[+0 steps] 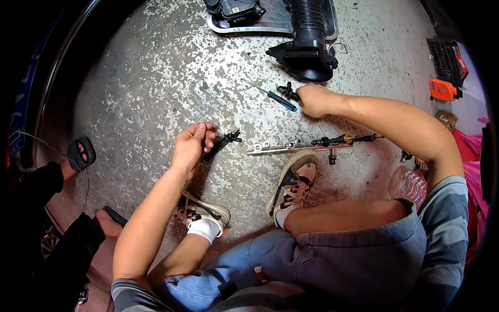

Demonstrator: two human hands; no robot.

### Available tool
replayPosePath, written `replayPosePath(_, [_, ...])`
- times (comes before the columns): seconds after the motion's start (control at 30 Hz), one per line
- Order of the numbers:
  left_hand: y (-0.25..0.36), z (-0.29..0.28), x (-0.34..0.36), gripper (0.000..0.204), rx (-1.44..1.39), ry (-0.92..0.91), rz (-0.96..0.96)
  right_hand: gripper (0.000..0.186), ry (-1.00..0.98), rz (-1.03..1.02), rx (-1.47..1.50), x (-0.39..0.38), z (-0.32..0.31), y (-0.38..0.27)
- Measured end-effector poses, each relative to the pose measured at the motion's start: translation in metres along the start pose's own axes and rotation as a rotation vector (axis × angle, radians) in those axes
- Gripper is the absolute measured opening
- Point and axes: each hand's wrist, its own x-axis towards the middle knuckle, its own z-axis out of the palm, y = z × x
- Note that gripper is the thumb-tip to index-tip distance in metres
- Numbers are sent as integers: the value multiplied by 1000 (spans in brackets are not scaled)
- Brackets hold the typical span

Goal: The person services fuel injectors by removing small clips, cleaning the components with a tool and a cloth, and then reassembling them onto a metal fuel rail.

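Observation:
My left hand (193, 146) hovers over the floor with its fingers curled and the thumb against them; whatever they may hold is too small to make out. Beside it and partly behind its fingers lie black fuel injectors (227, 139). Farther off to the right, my right hand (315, 100) is closed round the end of another black fuel injector (288, 90). Just left of that hand, a screwdriver (282, 101) with a dark blue handle rests on the floor. A silvery metal fuel rail (283, 150) lies nearer to me, with an orange-and-black injector (347, 139) along it.
A metal tray (249, 30) at the far side bears black parts and a ribbed black air hose (305, 31). My shoes (299, 182) stand close to the rail. At right are a clear plastic bottle (408, 184) and an orange tool (442, 90). Another person's feet (82, 152) are at left.

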Motion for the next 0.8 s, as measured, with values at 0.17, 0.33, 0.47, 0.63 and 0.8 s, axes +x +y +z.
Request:
replayPosePath(0.17, [-12,4,8,22,224,-42,159,24,-28,32,-65,-13,-17,-6])
replayPosePath(0.33, [-23,5,3,41,1150,-14,495,21,-98,-105,-186,-45,-43,-26])
replayPosePath(0.47, [-32,14,4,42,1320,7,585,20,59,-384,-57,-68,-32,-72])
replayPosePath(0.63, [-22,13,12,30,1315,2,620,28,236,-452,-19,-23,30,-125])
replayPosePath(0.8, [11,11,-4,30,1120,-53,565,21,318,-389,57,1,61,-114])
